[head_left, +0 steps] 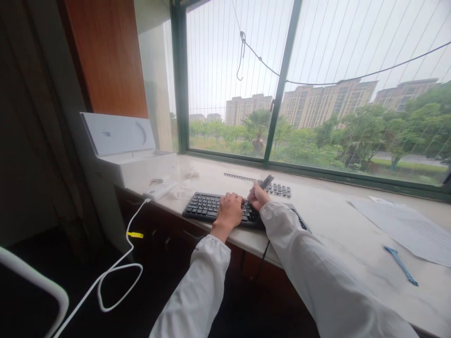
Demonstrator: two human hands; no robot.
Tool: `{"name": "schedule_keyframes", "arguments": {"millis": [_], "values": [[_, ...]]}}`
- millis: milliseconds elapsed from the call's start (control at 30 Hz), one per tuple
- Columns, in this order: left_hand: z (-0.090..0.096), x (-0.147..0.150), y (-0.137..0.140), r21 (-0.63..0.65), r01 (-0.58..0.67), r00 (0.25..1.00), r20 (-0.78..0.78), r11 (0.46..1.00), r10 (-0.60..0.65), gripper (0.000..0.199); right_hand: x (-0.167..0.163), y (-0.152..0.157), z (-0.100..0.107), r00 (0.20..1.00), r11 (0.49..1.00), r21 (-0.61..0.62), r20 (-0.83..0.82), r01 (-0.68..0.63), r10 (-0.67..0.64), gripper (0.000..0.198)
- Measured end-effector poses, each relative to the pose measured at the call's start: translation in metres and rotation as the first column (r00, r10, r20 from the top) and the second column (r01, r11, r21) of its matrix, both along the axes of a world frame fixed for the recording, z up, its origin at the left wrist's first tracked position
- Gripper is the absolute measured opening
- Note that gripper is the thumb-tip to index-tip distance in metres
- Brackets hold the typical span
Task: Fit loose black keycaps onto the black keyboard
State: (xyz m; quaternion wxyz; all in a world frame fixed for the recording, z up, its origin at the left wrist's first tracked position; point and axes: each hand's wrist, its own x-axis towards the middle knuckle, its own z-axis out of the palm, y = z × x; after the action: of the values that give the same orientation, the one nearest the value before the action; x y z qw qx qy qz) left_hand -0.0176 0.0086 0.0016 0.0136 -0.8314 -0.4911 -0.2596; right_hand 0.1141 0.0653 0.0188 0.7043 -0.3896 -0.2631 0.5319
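A black keyboard (202, 206) lies on the white marble-look sill, with part of its right half behind my hands and sleeve. My left hand (230, 209) rests on the middle of the keys, its fingers bent but loosely apart. Just right of it, my right hand (259, 196) is closed around a dark grey stick-like tool (268, 180), whose upper end points up and right. The tool's lower end is hidden by the hand, down near the keys. Beyond the keyboard, loose keycaps (280, 189) lie in rows, and a thin line of small keys (237, 176) stretches to their left.
An open white box (141, 164) stands at the left, near a white cable (121, 256) with a yellow tag (136, 234) hanging over the edge. Papers (405, 225) and a blue plastic tool (401, 266) lie at the right. The window frame (225, 158) borders the back.
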Motion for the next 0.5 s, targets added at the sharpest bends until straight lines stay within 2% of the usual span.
{"name": "schedule_keyframes", "arguments": {"millis": [267, 500], "values": [[-0.001, 0.0, 0.0, 0.014, 0.001, 1.0, 0.008, 1.0, -0.001, 0.035, -0.003, -0.002, 0.004, 0.999, 0.998, -0.059, 0.048, -0.002, 0.004, 0.044], [-0.002, 0.0, 0.002, 0.014, -0.003, 1.0, -0.018, 1.0, 0.003, 0.035, -0.015, 0.007, 0.006, 0.99, 0.992, -0.084, 0.121, 0.09, -0.079, 0.044]]}}
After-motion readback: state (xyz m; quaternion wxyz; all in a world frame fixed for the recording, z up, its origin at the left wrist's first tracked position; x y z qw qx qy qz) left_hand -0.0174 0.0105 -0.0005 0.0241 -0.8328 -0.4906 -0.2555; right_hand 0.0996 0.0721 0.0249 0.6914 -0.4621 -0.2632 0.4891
